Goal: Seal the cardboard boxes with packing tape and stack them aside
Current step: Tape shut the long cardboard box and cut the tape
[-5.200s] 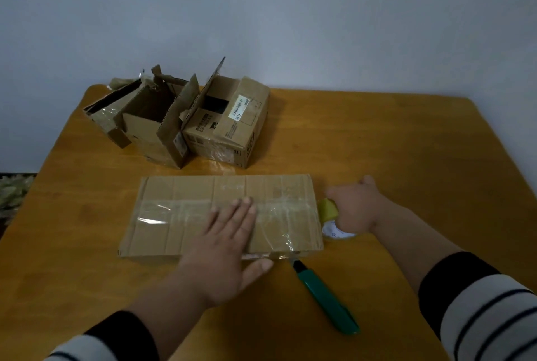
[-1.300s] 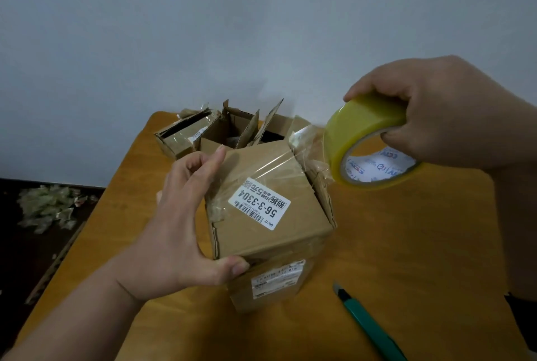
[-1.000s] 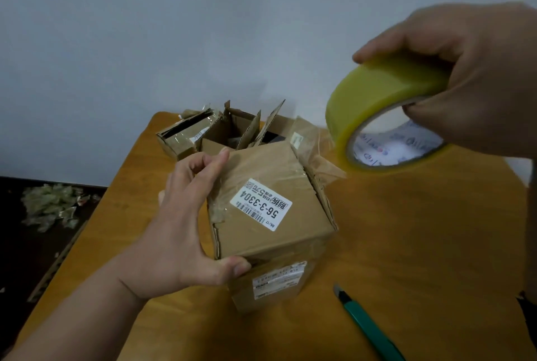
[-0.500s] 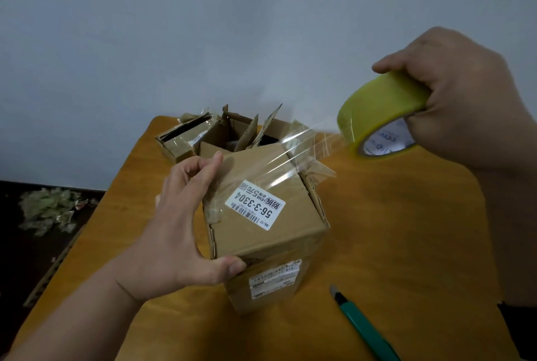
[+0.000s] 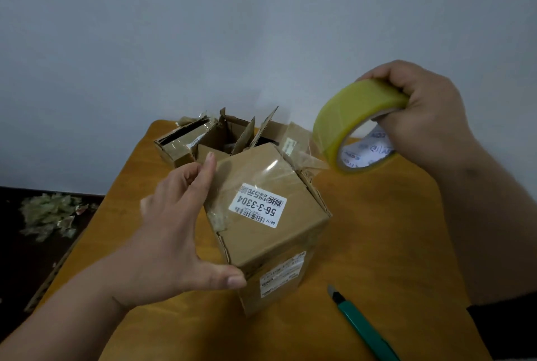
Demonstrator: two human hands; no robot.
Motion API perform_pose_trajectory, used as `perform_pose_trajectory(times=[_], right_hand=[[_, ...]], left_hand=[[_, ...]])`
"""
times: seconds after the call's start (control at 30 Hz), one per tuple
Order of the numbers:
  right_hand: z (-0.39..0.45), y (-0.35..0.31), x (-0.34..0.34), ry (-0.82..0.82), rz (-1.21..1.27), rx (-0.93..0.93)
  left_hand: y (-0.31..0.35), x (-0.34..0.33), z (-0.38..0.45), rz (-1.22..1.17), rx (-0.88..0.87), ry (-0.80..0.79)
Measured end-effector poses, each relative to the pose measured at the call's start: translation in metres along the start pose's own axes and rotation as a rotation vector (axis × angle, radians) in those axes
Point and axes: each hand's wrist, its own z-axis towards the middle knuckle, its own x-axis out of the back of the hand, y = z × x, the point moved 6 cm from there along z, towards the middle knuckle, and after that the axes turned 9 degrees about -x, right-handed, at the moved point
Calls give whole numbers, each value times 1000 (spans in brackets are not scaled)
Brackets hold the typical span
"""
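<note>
A poor seal is judged the main risk. The clear tape strip (image 5: 293,167) between roll and box is slack and crumpled near the box's far right corner, so it may fold onto itself or stick down wrinkled, and the flap seam would be left partly open. The small cardboard box (image 5: 270,224) is steadied from one side only; a hard pull on the roll could tip it or drag it across the wooden table (image 5: 392,229). The green utility knife (image 5: 363,328) lies near the box on the right with its blade tip exposed, and it could be knocked or touched blindly when the tape is to be cut.

The left hand (image 5: 174,229) is spread wide around the box's left side: its fingers (image 5: 207,168) are laid against the taped upper left edge and the thumb is pressed at the near corner, so the box is braced rather than lifted. The box stands on the table at centre, its white label facing up, with opened cardboard boxes (image 5: 220,136) just behind it.

The right hand (image 5: 424,125) is closed on the yellow packing tape roll (image 5: 354,125), fingers over the outer rim and through the core; the roll is held raised above and to the right of the box.
</note>
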Motion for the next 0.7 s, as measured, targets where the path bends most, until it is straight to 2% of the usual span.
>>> perform_pose_trajectory(times=[0.13, 0.23, 0.3, 0.4, 0.47, 0.57, 0.63, 0.7], right_hand=[[0, -19, 9, 27, 3, 120], [-2, -25, 15, 75, -43, 179], [-3, -29, 17, 86, -74, 215], [-4, -35, 17, 86, -83, 240], [-2, -37, 16, 89, -72, 235], [-2, -35, 15, 84, -66, 214], [-3, -32, 15, 81, -65, 198], [-4, -27, 16, 85, -63, 176]], left_hand=[[4, 12, 6, 227, -4, -108], [9, 36, 21, 246, -54, -182], [14, 55, 42, 192, -49, -182], [28, 68, 91, 255, -63, -118], [36, 59, 123, 134, -58, -138], [41, 28, 145, -261, 52, -376], [44, 9, 149, -265, 48, -545], [46, 0, 150, -245, 13, -597]])
